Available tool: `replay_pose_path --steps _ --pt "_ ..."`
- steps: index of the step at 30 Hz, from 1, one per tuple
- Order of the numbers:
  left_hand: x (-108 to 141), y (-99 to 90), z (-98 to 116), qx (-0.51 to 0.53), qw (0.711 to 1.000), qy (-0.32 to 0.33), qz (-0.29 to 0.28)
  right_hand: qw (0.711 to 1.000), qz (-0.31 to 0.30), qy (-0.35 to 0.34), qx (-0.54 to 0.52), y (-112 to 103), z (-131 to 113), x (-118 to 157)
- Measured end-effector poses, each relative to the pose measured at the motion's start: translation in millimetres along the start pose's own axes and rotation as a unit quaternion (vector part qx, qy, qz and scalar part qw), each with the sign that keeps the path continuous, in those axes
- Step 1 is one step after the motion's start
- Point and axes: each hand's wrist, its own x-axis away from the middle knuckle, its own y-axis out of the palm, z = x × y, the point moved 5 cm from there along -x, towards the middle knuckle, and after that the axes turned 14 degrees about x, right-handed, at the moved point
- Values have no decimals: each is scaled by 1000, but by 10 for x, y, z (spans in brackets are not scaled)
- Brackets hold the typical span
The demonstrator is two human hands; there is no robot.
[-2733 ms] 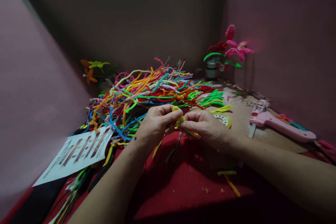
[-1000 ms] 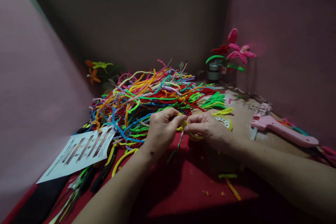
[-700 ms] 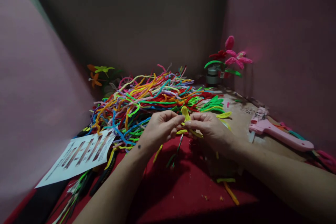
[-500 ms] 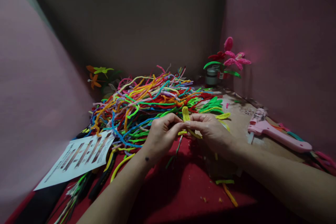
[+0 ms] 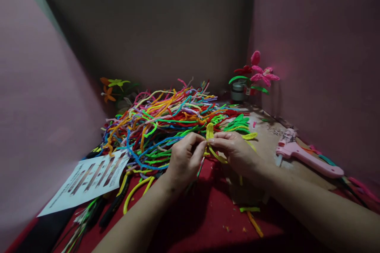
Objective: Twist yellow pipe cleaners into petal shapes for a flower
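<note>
The left hand (image 5: 187, 157) and the right hand (image 5: 237, 151) meet at the front edge of the pile, thumbs and forefingers pinched on the base of a small yellow fuzzy piece (image 5: 210, 130), which stands up between their fingertips; a yellow strand (image 5: 219, 157) curves down beneath the right hand; the lower fingers of both hands are partly hidden.

Just behind lies the heap of coloured strands (image 5: 169, 112), tangled and crowding the space ahead; green leaf-shaped pieces (image 5: 240, 123) rest at its right end, and a yellow petal-like piece (image 5: 249, 136) lies just beyond the right hand, which covers part of the brown board (image 5: 267, 142); farther right, a pink glue gun (image 5: 308, 160) lies across that board.

Nearer the body, a short yellow strip (image 5: 249, 209) and an orange strip (image 5: 255, 224) lie on the red cloth (image 5: 190, 221); left of the left forearm are a yellow loop (image 5: 128, 197), black-and-yellow handles (image 5: 115, 204) and a printed sheet (image 5: 80, 195); at the back, a pink flower (image 5: 265, 76) and orange flowers (image 5: 109, 94) flank the heap.
</note>
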Motion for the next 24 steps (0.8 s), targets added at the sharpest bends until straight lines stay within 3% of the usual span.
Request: replay_pose_path --steps 2,5,8,10,15,20,24 --pt "-33 -27 -92 146 982 -116 28 1000 18 -6 -5 -25 -11 -13" --pt "-23 33 -231 338 909 -241 31 998 31 2 -50 -23 -5 -19" --pt "23 190 -272 439 847 -295 -55 997 35 7 -72 -2 6 -12" --pt "55 264 -260 459 829 -304 -99 997 31 4 -73 16 17 -8" --pt "83 272 -281 432 839 -314 -105 998 48 -35 -28 14 -3 8" --pt "85 251 -318 387 847 -337 -139 991 82 -53 87 -24 -56 20" --pt "38 224 -237 276 913 -283 -105 986 120 -56 103 -99 -61 -4"
